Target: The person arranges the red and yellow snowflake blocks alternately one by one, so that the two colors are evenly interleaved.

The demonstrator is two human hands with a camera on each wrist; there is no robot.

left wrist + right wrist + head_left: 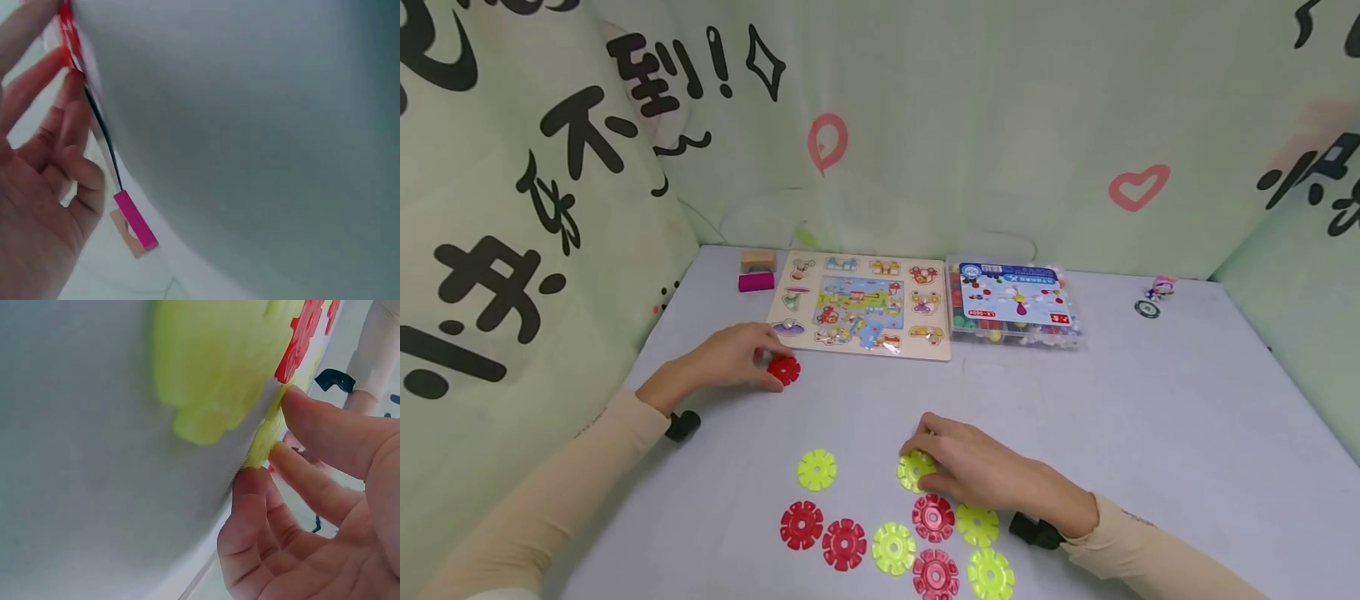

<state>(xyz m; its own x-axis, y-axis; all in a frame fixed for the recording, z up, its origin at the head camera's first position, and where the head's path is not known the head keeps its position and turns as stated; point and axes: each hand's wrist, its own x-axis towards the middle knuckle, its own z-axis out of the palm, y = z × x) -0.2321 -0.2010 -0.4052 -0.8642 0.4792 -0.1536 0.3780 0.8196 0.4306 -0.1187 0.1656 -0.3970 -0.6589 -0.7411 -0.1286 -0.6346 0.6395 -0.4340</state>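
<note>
Discs (884,541) lie loose on your side of the worktop (1112,408). Your right hand (981,462) is nearer them, fingers clamped on a yellow-green disc (912,472). Your left hand (736,357), well apart, pinches a red disc (786,371) near the puzzle board (936,347). All round, no long axis, notched rims.

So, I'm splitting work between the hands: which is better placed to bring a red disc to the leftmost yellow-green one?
Probably the left hand: it pinches a red disc, while the right hand is occupied, pinching another yellow-green disc.
</note>
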